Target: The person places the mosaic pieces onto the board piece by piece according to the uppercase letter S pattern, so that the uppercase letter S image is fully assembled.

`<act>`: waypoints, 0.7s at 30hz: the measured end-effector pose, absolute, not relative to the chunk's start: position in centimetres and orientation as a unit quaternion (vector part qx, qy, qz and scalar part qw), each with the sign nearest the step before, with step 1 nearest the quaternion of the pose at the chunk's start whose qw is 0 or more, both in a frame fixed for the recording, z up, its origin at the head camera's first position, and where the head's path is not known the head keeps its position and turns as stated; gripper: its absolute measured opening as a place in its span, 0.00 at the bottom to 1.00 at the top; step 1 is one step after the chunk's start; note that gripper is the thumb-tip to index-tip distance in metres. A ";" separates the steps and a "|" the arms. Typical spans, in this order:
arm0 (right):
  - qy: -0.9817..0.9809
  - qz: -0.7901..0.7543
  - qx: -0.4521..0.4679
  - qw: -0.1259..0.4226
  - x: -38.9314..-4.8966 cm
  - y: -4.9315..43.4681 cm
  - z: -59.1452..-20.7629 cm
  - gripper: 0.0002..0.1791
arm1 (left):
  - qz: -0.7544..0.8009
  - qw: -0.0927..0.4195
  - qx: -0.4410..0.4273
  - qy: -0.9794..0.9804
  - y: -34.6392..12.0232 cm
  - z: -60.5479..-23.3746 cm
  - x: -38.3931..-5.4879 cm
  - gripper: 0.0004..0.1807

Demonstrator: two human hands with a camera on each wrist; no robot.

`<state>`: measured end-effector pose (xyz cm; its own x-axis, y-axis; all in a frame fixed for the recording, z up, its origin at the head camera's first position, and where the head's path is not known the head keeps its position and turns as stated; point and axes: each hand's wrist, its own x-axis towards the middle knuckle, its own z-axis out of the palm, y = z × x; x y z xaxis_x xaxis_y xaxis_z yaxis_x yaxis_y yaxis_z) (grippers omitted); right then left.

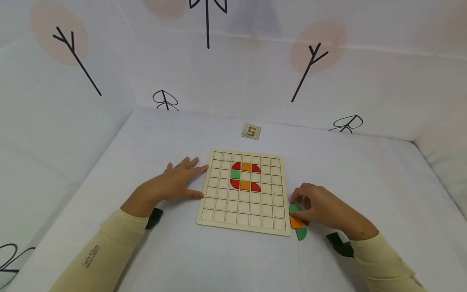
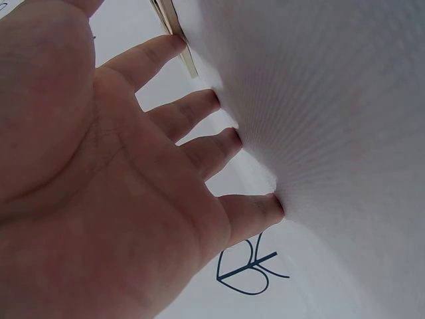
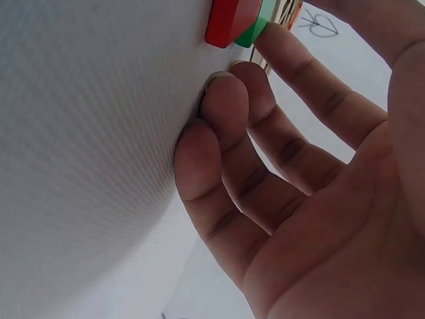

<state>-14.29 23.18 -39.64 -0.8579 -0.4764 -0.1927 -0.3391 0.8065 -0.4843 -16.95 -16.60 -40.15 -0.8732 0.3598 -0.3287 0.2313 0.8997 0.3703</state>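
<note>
A pale wooden grid board (image 1: pixel 222 207) lies flat on the white cloth. Set in its cells are red rounded pieces (image 1: pixel 256 168), orange squares (image 1: pixel 245 185) and a green square (image 1: pixel 235 174). My left hand (image 1: pixel 176 180) rests spread on the cloth, thumb and index finger at the board's left edge. Beside the lower right edge, my right hand (image 1: pixel 317 205) pinches a green piece (image 1: pixel 293 208) between thumb and index finger. Its other fingertips (image 3: pixel 198 156) curl down to the cloth. Under and near that hand lie an orange piece (image 1: pixel 296 222), a green rounded piece (image 1: pixel 301 233) and a red piece (image 3: pixel 229 20).
Behind the board lies a small card (image 1: pixel 251 131) printed with a grid and a coloured figure. A white cloth backdrop (image 1: pixel 233 81) with drawn trees rises behind the table. Dark straps (image 1: pixel 341 244) hang below both wrists.
</note>
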 end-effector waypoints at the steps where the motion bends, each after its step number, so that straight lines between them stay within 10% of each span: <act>1: 0.938 -0.222 -0.216 0.154 -14.3 23.2 -39.7 0.13 | 0.162 0.198 0.155 0.954 -16.6 -40.1 -16.9 0.49; 21: 0.950 -0.179 -0.217 0.133 -14.3 23.1 -39.5 0.11 | 0.166 0.198 0.155 0.954 -16.7 -40.5 -17.1 0.49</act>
